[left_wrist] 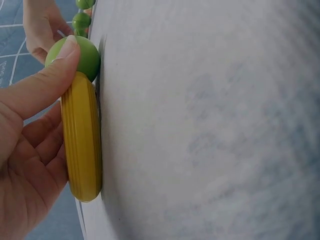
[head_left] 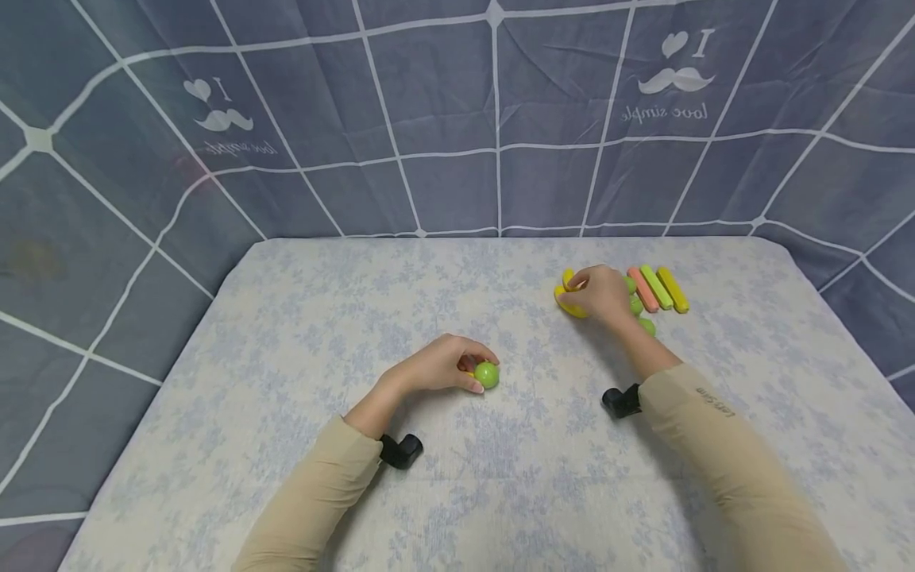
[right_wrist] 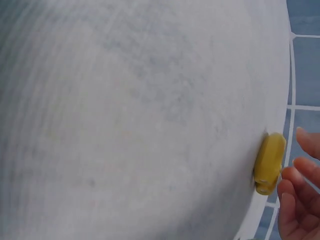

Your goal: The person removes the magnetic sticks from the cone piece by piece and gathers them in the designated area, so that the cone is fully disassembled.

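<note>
My left hand point(head_left: 446, 363) holds a smooth green ball point(head_left: 487, 375) low over the patterned tablecloth. In the left wrist view the thumb presses on the green ball point(left_wrist: 89, 60), and a yellow ridged stick point(left_wrist: 82, 140) with rounded ends lies against it, beside the fingers. At the back right, my right hand point(head_left: 603, 292) is over yellow curved pieces point(head_left: 569, 304) that look like toy bananas. The right wrist view shows the thumb and fingers spread apart beside a yellow faceted piece point(right_wrist: 270, 157) lying on the cloth; whether a fingertip touches it, I cannot tell.
Several green balls point(head_left: 646, 326) sit partly hidden behind the right hand. Beside them lie a pink stick point(head_left: 642, 289), a light green stick point(head_left: 656, 287) and a yellow stick point(head_left: 673, 290). A blue-grey curtain point(head_left: 457, 119) with white lines hangs behind the table point(head_left: 300, 318).
</note>
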`<state>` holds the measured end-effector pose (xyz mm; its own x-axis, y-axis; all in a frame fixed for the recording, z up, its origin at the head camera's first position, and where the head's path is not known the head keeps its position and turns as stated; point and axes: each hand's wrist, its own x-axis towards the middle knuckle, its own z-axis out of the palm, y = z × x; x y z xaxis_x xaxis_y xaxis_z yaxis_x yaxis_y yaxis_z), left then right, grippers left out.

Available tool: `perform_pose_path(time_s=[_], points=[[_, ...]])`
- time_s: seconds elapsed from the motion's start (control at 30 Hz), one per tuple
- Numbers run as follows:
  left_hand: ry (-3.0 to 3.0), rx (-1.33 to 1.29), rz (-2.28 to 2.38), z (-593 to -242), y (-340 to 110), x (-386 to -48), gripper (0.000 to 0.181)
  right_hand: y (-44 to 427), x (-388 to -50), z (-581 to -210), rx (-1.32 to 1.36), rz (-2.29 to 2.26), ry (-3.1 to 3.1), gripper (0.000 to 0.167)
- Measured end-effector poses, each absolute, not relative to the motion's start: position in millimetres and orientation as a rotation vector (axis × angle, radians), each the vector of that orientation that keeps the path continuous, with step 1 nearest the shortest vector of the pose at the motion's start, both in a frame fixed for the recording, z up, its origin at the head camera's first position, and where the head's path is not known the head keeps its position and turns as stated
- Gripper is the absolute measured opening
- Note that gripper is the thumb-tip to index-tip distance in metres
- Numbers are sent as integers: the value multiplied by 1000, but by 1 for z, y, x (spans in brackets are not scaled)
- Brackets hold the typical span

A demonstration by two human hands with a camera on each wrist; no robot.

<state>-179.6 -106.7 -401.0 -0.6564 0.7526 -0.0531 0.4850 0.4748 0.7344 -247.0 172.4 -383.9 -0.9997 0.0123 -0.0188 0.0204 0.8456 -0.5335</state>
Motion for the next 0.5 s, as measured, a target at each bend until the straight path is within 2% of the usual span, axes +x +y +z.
perform_pose_path(time_s=[0.17,0.4,0.5], points=[[2374,1030,991,-398,-107,-180,42,176,-243,-379,-16,-946,2969,35],[2371,988,1015,-393,-107,-179,59,185,-238,-374,-23,-1047,2879,37],[2396,971,1024,-389,-113,-179,60,185,-237,-372,-36,-1062,2852,38]])
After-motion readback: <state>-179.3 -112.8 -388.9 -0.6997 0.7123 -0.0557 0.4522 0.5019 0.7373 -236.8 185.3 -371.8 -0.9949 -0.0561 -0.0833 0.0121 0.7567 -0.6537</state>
